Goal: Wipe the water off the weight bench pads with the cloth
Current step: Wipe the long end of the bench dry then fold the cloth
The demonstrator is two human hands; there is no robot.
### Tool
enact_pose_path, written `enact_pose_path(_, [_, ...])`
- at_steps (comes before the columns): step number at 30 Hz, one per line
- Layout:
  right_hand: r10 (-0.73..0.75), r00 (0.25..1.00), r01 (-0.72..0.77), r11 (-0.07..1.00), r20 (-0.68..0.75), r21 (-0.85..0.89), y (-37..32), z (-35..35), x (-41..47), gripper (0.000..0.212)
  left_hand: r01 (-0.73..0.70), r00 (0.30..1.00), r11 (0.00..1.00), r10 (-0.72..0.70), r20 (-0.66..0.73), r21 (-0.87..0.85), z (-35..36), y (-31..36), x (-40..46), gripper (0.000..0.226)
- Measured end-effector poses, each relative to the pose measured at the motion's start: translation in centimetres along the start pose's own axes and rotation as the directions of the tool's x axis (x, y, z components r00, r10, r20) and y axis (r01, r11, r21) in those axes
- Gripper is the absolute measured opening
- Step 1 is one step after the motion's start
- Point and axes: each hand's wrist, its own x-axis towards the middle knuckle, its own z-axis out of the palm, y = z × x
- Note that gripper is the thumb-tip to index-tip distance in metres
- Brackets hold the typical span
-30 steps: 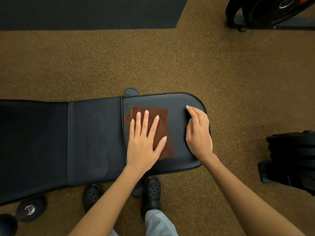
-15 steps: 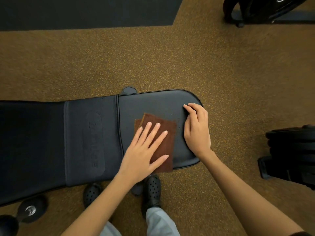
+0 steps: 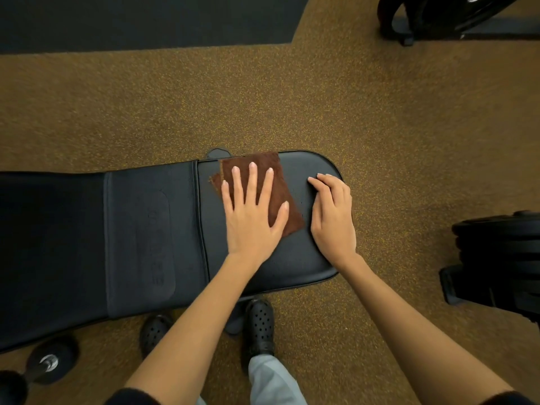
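Two pads: a long black back pad (image 3: 73, 247) is seen at the left and a rounded black seat pad (image 3: 292, 258) at the right, joined along a seam near the middle of the weight bench.
Floor: speckled brown-gold flooring (image 3: 263, 97) is laid around the bench, with a dark mat (image 3: 131, 19) at the far left.
Equipment: black weight plates (image 3: 502, 258) are stacked at the right edge; more dark gear (image 3: 438, 16) is seen at the far right; a dumbbell (image 3: 46, 363) lies at the near left.
Left hand: the left hand (image 3: 254, 217) is laid flat on the cloth, fingers straight and spread, nothing being gripped; the palm is set over the cloth's near-left part and the fingertips point toward the far edge.
Right hand: the right hand (image 3: 333, 214) is rested on the seat pad's right end with fingers bent, just beside the cloth's right edge; whether the pad's edge is being gripped cannot be told.
Cloth: a brown cloth (image 3: 280, 188) is spread on the far half of the seat pad, its far edge reaching the pad's far rim and its near-right corner showing beyond the thumb.
Shoes: black perforated clogs (image 3: 260, 325) are seen on the floor near the bench.
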Motion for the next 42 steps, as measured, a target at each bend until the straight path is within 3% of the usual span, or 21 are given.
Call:
enact_pose_path(5, [0.013, 1.000, -0.008, 0.977, -0.020, 0.213, -0.3, -0.8, 0.1, 0.034, -0.172, 0.984, 0.981, 0.175, 0.034, -0.092, 0.4, 2.6, -3.7, 0.060])
enact_pose_path(8, [-0.017, 1.000, 0.023, 0.965, -0.023, 0.261, -1.5, -1.4, -0.3, 0.033, -0.152, 0.982, 0.903, 0.183, 0.041, -0.401, 0.2, 4.1, -5.0, 0.051])
enact_pose_path(11, [-0.071, 0.997, 0.070, 0.979, -0.002, 0.191, -3.5, -1.2, -1.7, 0.030, -0.015, 0.999, 0.723, 0.035, 0.015, -0.691, -0.7, 3.0, -4.3, 0.048])
enact_pose_path(14, [-0.044, 0.998, 0.041, 0.998, 0.048, 0.049, -5.1, -0.5, -3.5, 0.038, -0.027, 0.997, 0.778, -0.027, -0.076, -0.628, -1.1, 0.4, -2.8, 0.050])
enact_pose_path(18, [-0.064, 0.980, 0.095, 0.982, 0.189, -0.164, -5.3, 0.7, -4.6, 0.059, 0.000, 0.995, 0.922, -0.039, -0.093, -0.386, -0.6, -2.9, -1.6, 0.052])
enact_pose_path(23, [-0.137, 0.962, 0.187, 0.961, 0.236, -0.203, -4.8, 1.5, -2.7, 0.063, 0.024, 0.995, 0.988, -0.038, -0.093, -0.151, 0.4, -3.2, -1.8, 0.052])
enact_pose_path(32, [-0.118, 0.980, 0.155, 0.956, 0.158, -0.249, -3.1, 3.1, 3.9, 0.056, 0.035, 0.991, 0.960, -0.069, -0.116, -0.277, 0.1, -3.1, -2.0, 0.053])
enact_pose_path(42, [0.188, 0.982, -0.177, 0.944, 0.012, -0.280, -1.4, 2.2, 5.4, 0.057, 0.035, 0.993, 0.987, -0.052, -0.105, -0.156, 0.4, -3.2, -2.0, 0.053])
